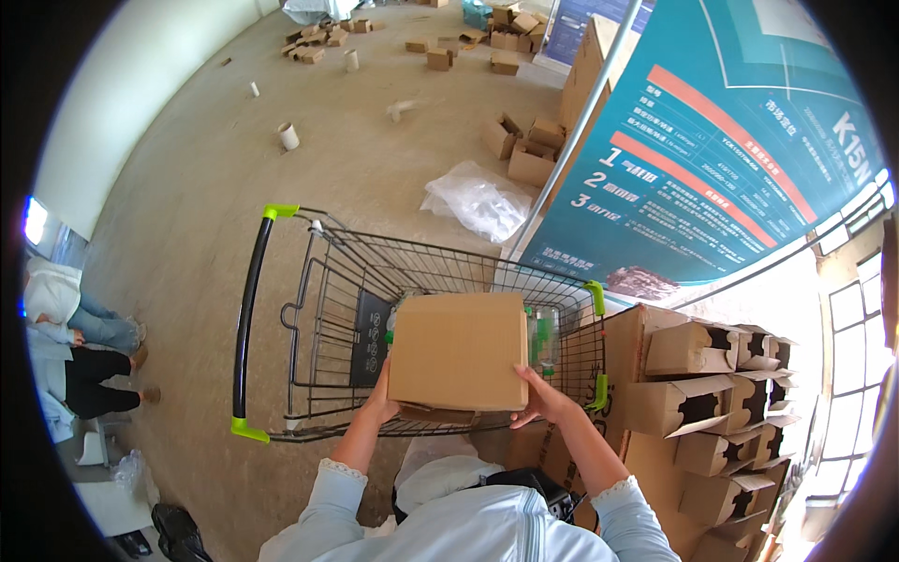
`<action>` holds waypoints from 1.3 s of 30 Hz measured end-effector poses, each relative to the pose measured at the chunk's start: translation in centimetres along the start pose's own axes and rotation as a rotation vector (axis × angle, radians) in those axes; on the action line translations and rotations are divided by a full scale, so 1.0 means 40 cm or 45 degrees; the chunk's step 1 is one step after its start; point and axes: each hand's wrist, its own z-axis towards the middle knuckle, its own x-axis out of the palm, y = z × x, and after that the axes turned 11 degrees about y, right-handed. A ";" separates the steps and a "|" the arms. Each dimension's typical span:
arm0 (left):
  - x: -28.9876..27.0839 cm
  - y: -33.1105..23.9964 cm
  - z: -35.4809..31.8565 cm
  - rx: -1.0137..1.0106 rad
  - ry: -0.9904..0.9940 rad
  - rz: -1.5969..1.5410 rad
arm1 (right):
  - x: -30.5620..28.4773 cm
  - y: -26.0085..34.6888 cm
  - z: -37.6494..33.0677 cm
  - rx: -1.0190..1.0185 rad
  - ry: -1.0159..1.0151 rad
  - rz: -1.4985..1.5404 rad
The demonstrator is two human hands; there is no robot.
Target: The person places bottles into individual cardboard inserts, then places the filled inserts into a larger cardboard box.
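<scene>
Between my two hands is a plain brown cardboard box (459, 342), held level above a black wire shopping cart (361, 245) with lime-green corners. My left hand (380, 398) presses against the box's left side near its lower corner. At the opposite side, my right hand (543, 399) grips the lower right corner, thumb on top. Clear plastic bottles (545, 337) with green parts show inside the cart, partly covered by the box. The cart's black handlebar (250, 318) lies to the left.
Open cardboard boxes (679, 407) are stacked at the right. Behind the cart stands a large teal printed banner (693, 159) on a metal pole. Clear plastic sheeting (478, 201) and a white cylinder (288, 137) lie on the floor. People (94, 375) sit at the far left.
</scene>
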 end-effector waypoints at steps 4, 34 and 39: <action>-0.040 -0.018 -0.030 -0.066 0.047 0.040 | 0.003 0.004 0.067 0.218 -0.048 0.013; -0.241 -0.204 -0.178 0.200 0.333 0.521 | 0.277 -0.082 -0.191 -0.766 -0.320 -0.253; 0.052 -0.163 0.024 0.487 0.690 0.608 | 0.297 -0.240 -0.408 -0.822 -1.039 -1.046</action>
